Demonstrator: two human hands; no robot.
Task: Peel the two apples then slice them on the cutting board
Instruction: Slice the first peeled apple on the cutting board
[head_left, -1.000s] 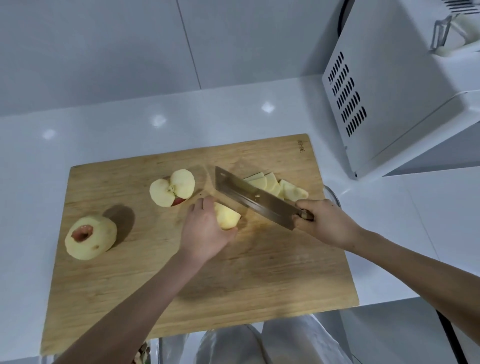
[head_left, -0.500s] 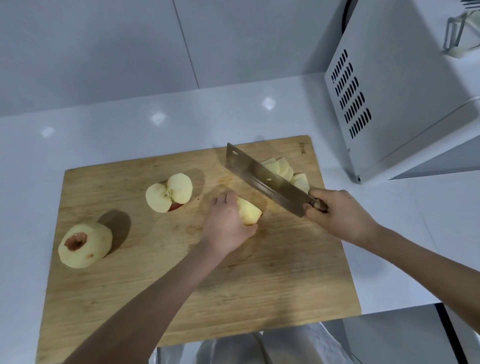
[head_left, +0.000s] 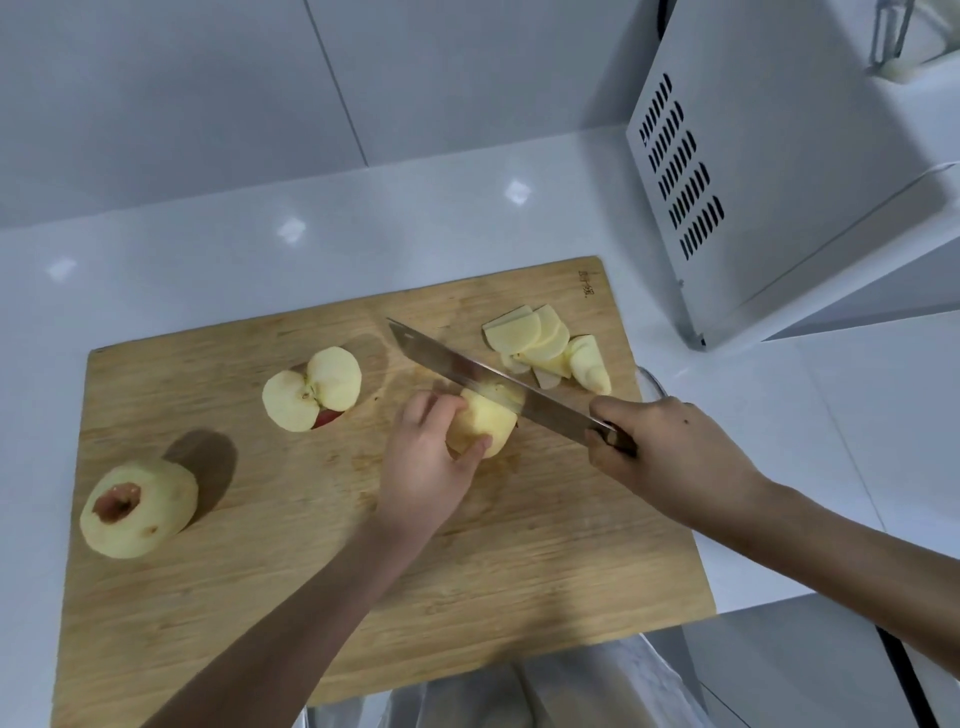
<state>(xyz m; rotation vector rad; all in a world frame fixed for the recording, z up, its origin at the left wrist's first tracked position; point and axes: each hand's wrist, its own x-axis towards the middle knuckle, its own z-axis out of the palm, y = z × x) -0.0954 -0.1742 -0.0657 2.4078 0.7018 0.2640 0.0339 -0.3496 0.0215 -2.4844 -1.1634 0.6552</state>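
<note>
Cutting board (head_left: 260, 597): wood, pale tan, straight grain running lengthwise, matt.
Knife (head_left: 467, 371): blade is bare metal, brushed, with a dull grey sheen. Handle is dark; its finish is not readable under the right hand (head_left: 670, 452).
Worktop (head_left: 363, 234): white, smooth, high gloss, shows sharp light reflections.
Wall (head_left: 182, 104): large grey-white panels, smooth, satin.
Appliance (head_left: 779, 182): white casing, looks like painted sheet metal, matt, with punched vent slots.
Peeled apple (head_left: 150, 514): pale yellow flesh, matt, slightly faceted; reddish skin left in the hollow.
Apple halves (head_left: 311, 389): cream cut faces, smooth; a sliver of red skin below.
Slices (head_left: 535, 338): thin, cream, smooth-faced.
Apple piece (head_left: 488, 421): yellowish, matt.
</note>
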